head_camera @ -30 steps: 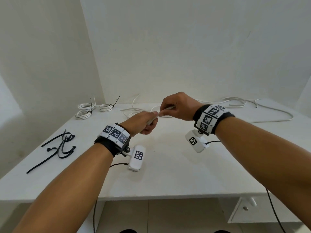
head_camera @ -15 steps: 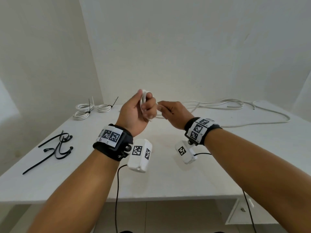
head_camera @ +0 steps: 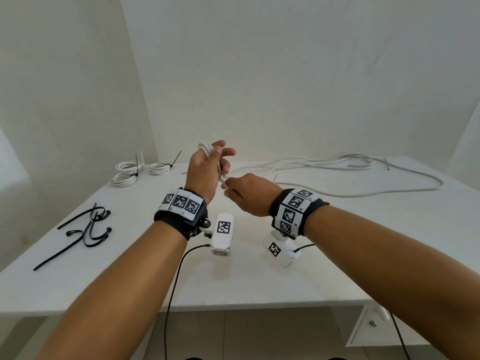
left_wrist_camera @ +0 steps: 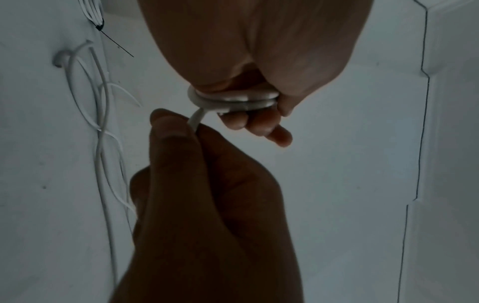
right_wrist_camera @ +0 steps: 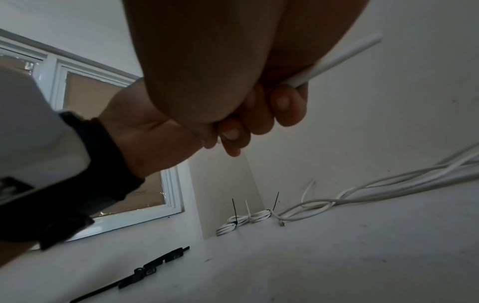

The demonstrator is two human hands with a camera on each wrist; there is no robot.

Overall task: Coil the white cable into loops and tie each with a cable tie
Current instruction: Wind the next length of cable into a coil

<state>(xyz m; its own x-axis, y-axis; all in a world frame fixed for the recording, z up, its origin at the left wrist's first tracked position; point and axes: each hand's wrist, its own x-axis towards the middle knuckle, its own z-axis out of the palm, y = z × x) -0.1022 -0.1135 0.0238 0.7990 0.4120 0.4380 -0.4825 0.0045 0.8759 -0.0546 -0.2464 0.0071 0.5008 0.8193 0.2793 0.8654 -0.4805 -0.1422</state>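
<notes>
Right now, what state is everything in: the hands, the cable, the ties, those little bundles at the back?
left hand: raised, white cable wound around its fingers.
right hand: pinches the cable just below the left hand.
white cable: partly coiled, the rest lying loose on the table.
finished coils: tied, lying at the back left.
black cable ties: loose, unused, on the table.

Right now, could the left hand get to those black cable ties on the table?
Probably not yet. The path to the black cable ties looks unobstructed, but the left hand has white cable wound around its fingers, fed by the right hand.
</notes>
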